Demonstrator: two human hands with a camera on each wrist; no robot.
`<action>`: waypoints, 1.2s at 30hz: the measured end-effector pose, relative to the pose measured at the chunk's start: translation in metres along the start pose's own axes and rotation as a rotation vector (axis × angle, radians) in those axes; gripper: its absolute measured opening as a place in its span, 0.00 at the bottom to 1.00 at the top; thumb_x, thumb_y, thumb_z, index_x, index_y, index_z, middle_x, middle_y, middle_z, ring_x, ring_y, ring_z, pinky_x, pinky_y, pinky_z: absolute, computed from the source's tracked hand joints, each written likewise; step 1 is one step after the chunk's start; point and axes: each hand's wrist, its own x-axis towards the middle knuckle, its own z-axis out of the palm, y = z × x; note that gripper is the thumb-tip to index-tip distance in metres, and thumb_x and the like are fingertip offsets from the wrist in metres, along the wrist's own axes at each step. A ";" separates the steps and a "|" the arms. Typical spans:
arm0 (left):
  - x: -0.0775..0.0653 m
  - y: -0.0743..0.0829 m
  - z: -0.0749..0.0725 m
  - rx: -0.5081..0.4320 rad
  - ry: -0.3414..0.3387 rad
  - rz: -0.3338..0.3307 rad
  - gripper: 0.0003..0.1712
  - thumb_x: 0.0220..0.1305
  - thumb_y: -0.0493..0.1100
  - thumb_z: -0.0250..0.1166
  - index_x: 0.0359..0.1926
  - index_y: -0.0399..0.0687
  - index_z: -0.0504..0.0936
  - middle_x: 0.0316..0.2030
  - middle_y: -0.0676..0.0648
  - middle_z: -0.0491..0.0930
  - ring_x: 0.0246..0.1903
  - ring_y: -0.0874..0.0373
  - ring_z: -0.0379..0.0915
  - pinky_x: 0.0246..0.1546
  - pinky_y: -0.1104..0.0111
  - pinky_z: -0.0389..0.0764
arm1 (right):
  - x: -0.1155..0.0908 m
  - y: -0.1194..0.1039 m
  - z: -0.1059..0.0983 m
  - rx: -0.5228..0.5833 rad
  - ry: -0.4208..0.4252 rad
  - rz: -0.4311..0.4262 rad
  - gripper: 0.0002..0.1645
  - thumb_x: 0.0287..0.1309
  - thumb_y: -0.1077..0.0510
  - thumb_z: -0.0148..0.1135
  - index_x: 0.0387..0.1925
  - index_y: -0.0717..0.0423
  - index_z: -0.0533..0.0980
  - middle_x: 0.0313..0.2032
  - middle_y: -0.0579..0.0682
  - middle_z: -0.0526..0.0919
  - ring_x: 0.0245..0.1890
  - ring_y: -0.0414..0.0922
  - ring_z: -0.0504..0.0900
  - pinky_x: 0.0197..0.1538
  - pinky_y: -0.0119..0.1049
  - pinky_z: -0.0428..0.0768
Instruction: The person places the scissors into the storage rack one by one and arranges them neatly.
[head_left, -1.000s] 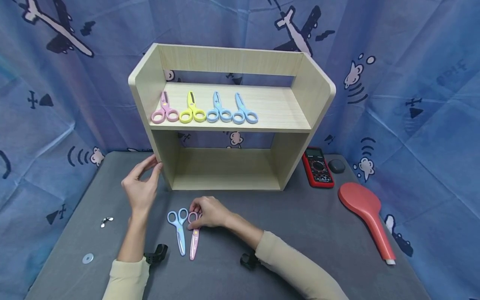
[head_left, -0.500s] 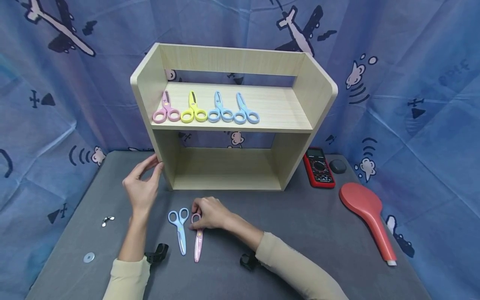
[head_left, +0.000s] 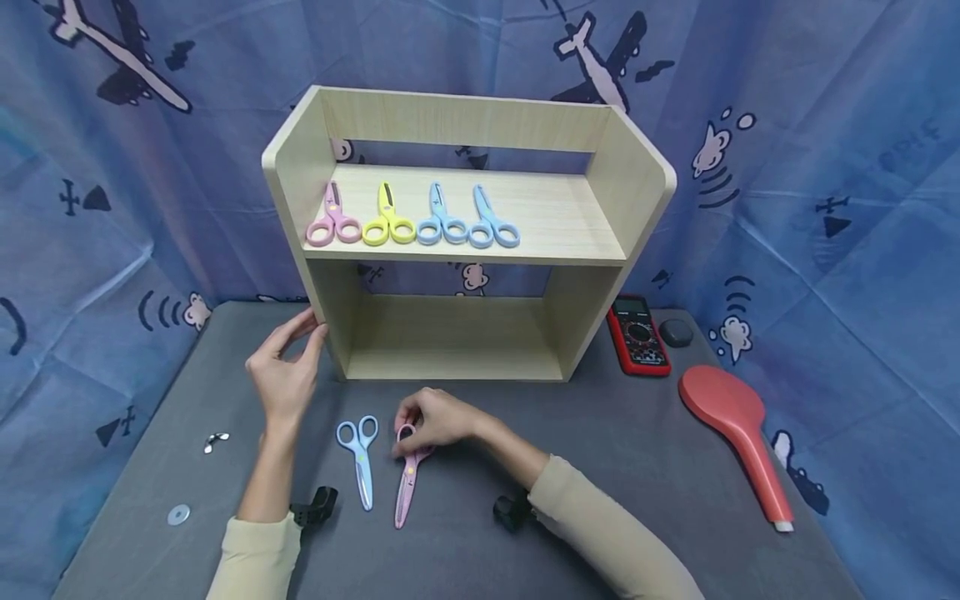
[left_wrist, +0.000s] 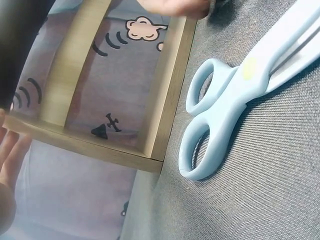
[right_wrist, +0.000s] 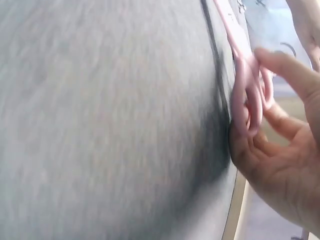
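Note:
My right hand point(head_left: 435, 419) pinches a pair of pink scissors point(head_left: 408, 490) by the handle loops, with the blades pointing down toward the front of the table. In the right wrist view, thumb and fingers are around the pink loops point(right_wrist: 246, 95), close over the grey cloth. Just left of them lies a pair of light blue scissors point(head_left: 362, 462), handles away from me. My left hand point(head_left: 283, 377) touches the left side panel of a pale wooden shelf point(head_left: 450, 340) with its fingertips. On the upper board stand pink scissors point(head_left: 332, 218), yellow scissors point(head_left: 387, 218) and two light blue scissors point(head_left: 440, 218) in a row.
At the right are a red multimeter point(head_left: 638, 335), a black computer mouse point(head_left: 676, 333) and a red paddle-shaped object with a handle point(head_left: 738, 433). Left of my left arm lie a small metal piece point(head_left: 215, 442) and a pale disc point(head_left: 178, 515). A patterned blue curtain point(head_left: 97, 250) surrounds the table.
My right hand has moved a little to the right with the pink scissors, away from the blue pair, and the blades have turned slightly. The left hand stays at the shelf's side.

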 end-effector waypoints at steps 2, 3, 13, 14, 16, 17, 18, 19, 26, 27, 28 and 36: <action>0.000 0.000 0.000 0.002 -0.002 -0.001 0.16 0.62 0.29 0.78 0.51 0.35 0.92 0.44 0.31 0.92 0.41 0.78 0.86 0.39 0.89 0.83 | -0.005 0.004 -0.005 0.033 -0.043 -0.017 0.11 0.60 0.55 0.81 0.39 0.53 0.85 0.27 0.38 0.81 0.25 0.30 0.76 0.28 0.22 0.74; 0.000 0.000 0.000 0.002 -0.002 -0.003 0.16 0.62 0.29 0.78 0.51 0.35 0.92 0.44 0.31 0.92 0.41 0.78 0.86 0.39 0.89 0.83 | -0.007 0.006 -0.008 0.042 -0.063 -0.027 0.10 0.61 0.55 0.80 0.39 0.53 0.85 0.27 0.38 0.81 0.25 0.30 0.76 0.29 0.22 0.74; 0.000 0.000 0.000 -0.005 0.010 -0.011 0.16 0.62 0.29 0.79 0.51 0.34 0.93 0.44 0.30 0.92 0.41 0.78 0.86 0.38 0.90 0.83 | -0.026 0.008 -0.032 0.036 -0.190 -0.113 0.06 0.65 0.60 0.77 0.43 0.56 0.89 0.28 0.43 0.88 0.25 0.29 0.77 0.31 0.21 0.75; 0.000 0.000 0.000 -0.003 0.009 -0.011 0.16 0.62 0.29 0.79 0.51 0.34 0.93 0.44 0.30 0.92 0.41 0.78 0.86 0.38 0.90 0.83 | -0.028 0.006 -0.035 0.037 -0.211 -0.113 0.06 0.66 0.60 0.77 0.43 0.56 0.89 0.29 0.45 0.89 0.26 0.29 0.78 0.31 0.21 0.75; 0.000 0.001 -0.001 0.002 0.007 -0.009 0.16 0.62 0.29 0.79 0.51 0.34 0.93 0.44 0.30 0.92 0.41 0.78 0.86 0.37 0.90 0.82 | -0.033 0.003 -0.040 0.044 -0.250 -0.112 0.06 0.66 0.61 0.76 0.43 0.58 0.90 0.30 0.48 0.91 0.26 0.29 0.79 0.31 0.21 0.77; 0.000 0.001 -0.001 0.004 0.006 -0.008 0.16 0.62 0.29 0.79 0.51 0.35 0.93 0.44 0.30 0.92 0.41 0.78 0.86 0.38 0.90 0.82 | -0.036 0.001 -0.043 0.049 -0.266 -0.113 0.06 0.67 0.61 0.76 0.43 0.59 0.90 0.31 0.49 0.92 0.26 0.30 0.80 0.30 0.21 0.78; 0.000 0.001 -0.001 0.007 0.005 -0.007 0.16 0.62 0.29 0.79 0.51 0.34 0.93 0.44 0.30 0.92 0.41 0.78 0.86 0.38 0.90 0.82 | -0.039 -0.001 -0.045 0.046 -0.278 -0.115 0.06 0.67 0.62 0.75 0.43 0.60 0.91 0.31 0.49 0.92 0.26 0.30 0.80 0.30 0.21 0.78; 0.000 0.001 -0.001 0.008 0.005 -0.006 0.16 0.62 0.29 0.79 0.51 0.35 0.93 0.44 0.31 0.92 0.41 0.78 0.86 0.38 0.90 0.82 | -0.042 -0.003 -0.048 0.049 -0.288 -0.115 0.07 0.68 0.62 0.75 0.44 0.61 0.91 0.32 0.50 0.92 0.26 0.30 0.80 0.30 0.21 0.79; 0.000 0.001 -0.001 0.013 0.005 -0.006 0.16 0.62 0.28 0.78 0.51 0.34 0.92 0.44 0.30 0.92 0.41 0.79 0.86 0.38 0.90 0.82 | -0.062 -0.009 -0.058 0.143 -0.350 -0.082 0.14 0.67 0.61 0.75 0.49 0.67 0.88 0.28 0.43 0.86 0.25 0.32 0.82 0.30 0.24 0.82; 0.000 0.001 -0.001 0.013 0.005 -0.007 0.16 0.62 0.28 0.78 0.51 0.34 0.92 0.44 0.30 0.92 0.41 0.79 0.86 0.38 0.90 0.82 | -0.065 -0.009 -0.059 0.158 -0.355 -0.083 0.15 0.66 0.61 0.76 0.50 0.68 0.88 0.28 0.41 0.84 0.25 0.32 0.80 0.29 0.23 0.80; 0.000 0.001 -0.001 0.014 0.004 -0.007 0.16 0.62 0.29 0.78 0.51 0.34 0.92 0.44 0.30 0.92 0.41 0.79 0.86 0.38 0.90 0.82 | -0.068 -0.009 -0.060 0.171 -0.359 -0.087 0.16 0.65 0.61 0.77 0.51 0.68 0.88 0.29 0.39 0.83 0.24 0.31 0.79 0.29 0.21 0.78; 0.000 0.001 -0.001 0.011 -0.002 -0.009 0.16 0.62 0.29 0.78 0.51 0.34 0.92 0.44 0.30 0.92 0.42 0.79 0.86 0.39 0.90 0.83 | -0.093 -0.018 -0.076 0.227 -0.288 -0.163 0.21 0.64 0.62 0.77 0.58 0.61 0.87 0.40 0.53 0.91 0.33 0.33 0.82 0.39 0.25 0.84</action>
